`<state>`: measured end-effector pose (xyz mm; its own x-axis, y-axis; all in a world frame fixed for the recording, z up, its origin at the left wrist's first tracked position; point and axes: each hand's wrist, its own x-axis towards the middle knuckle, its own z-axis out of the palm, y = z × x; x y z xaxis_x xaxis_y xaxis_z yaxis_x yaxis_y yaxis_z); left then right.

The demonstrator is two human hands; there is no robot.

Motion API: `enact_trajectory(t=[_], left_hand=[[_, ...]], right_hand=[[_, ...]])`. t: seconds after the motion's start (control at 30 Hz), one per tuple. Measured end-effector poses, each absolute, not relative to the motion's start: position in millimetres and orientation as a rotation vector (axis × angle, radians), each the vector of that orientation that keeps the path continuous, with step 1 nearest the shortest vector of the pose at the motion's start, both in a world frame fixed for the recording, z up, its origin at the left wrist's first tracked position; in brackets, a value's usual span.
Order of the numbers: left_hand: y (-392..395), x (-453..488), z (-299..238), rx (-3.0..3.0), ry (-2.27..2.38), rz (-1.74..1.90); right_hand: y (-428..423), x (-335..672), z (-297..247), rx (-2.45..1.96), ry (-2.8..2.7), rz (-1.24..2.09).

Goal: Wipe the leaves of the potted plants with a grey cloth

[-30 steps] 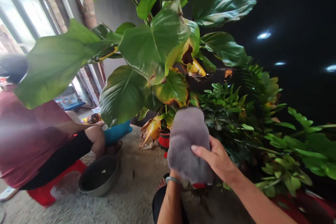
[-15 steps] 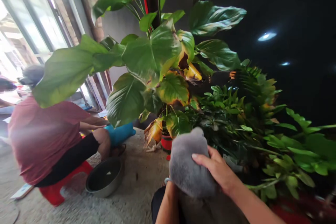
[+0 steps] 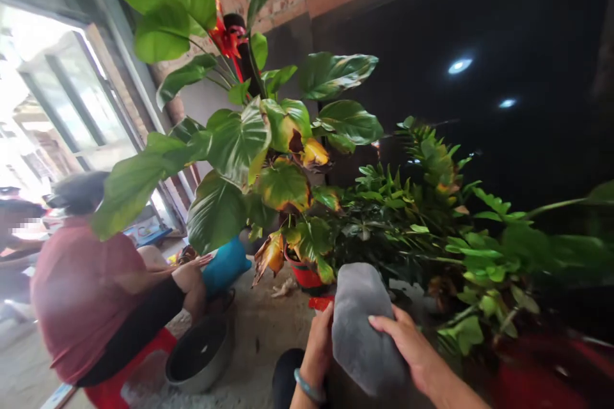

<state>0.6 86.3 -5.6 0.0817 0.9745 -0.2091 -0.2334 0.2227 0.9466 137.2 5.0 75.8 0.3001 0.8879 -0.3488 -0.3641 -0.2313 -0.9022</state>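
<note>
Close in front of me, low in the view, is a soft grey plush piece (image 3: 362, 329), rounded at the top and roughly oval; I cannot make out exactly what it is. My left hand (image 3: 320, 337) grips its left edge, a bracelet on that wrist. On the right side my right hand (image 3: 407, 340) presses its thumb onto the front face, the other fingers going behind. The back of the plush piece and most of the fingers under it are hidden.
A tall potted plant (image 3: 235, 147) with large, partly browned leaves stands ahead, and lower greenery (image 3: 412, 211) spreads to the right. At left a person in a pink shirt (image 3: 86, 294) sits on a red stool (image 3: 137, 364). A grey basin (image 3: 199, 358) rests on the floor.
The plush piece has turned, and the small bump on its top no longer shows. My left hand has come up from underneath to its left edge. The view has tilted upward.
</note>
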Motion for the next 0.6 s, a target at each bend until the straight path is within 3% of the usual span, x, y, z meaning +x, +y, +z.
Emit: enact_trajectory(t=[0.2, 0.6], left_hand=[[11, 19, -9, 0.508, 0.628, 1.016], [-16, 37, 17, 0.433, 0.902, 0.966]], right_hand=[[-2, 154, 79, -1.251, -0.694, 1.135], [-43, 169, 84, -1.105, -1.321, 1.021]])
